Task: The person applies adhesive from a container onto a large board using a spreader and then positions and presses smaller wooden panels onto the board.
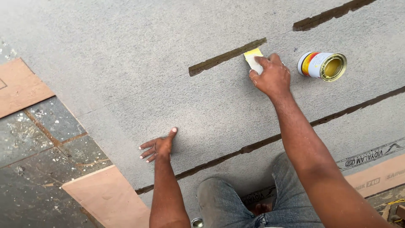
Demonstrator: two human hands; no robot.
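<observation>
My right hand (272,77) grips a small white scraper (253,59) with yellow glue on its edge, pressed against a large grey board (126,84). The scraper sits at the right end of a dark wet glue stripe (225,56). My left hand (158,146) rests flat on the board with fingers spread and holds nothing. An open tin of yellow adhesive (322,66) lies on its side just right of my right hand.
More dark glue stripes cross the board, one at the top right (331,14) and a long one lower down (270,139). Brown plywood pieces (19,86) lie on the dark stone floor (38,160) to the left. My knee in jeans (223,202) is at the bottom.
</observation>
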